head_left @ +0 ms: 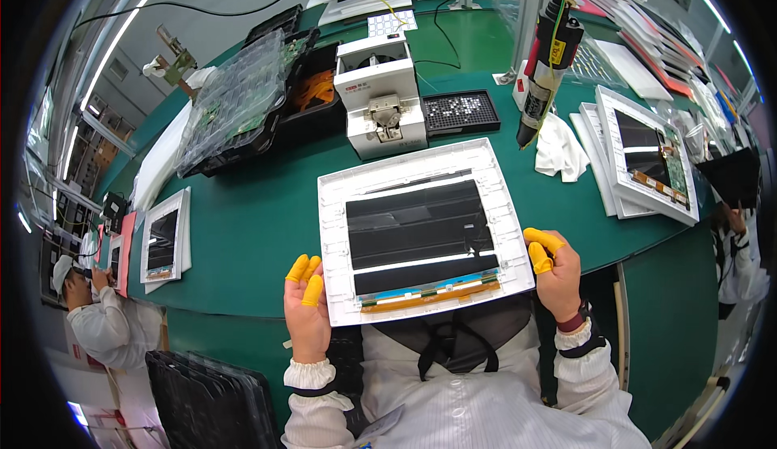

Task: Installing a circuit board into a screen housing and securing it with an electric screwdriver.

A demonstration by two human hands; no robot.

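A white rectangular plastic frame (502, 206) with a dark display panel set in it lies face-down-looking before me, its near edge reaching past the table edge. Along the panel's near side run a blue strip and an orange-brown flex strip (429, 296). My left hand (307, 311) holds the frame at its left edge, and my right hand (557, 277) holds it at the right edge. Yellow finger cots cover the thumb and some fingertips of both hands. The remaining fingers are partly hidden under the frame.
Beyond the frame stands a white screw feeder (382, 97) beside a black tray of small parts (461, 112). An electric screwdriver (550, 68) hangs above a white cloth (560, 149). Similar framed panels (647, 157) are stacked right; another (166, 234) lies left, near black trays (243, 101). A co-worker (105, 319) works far left.
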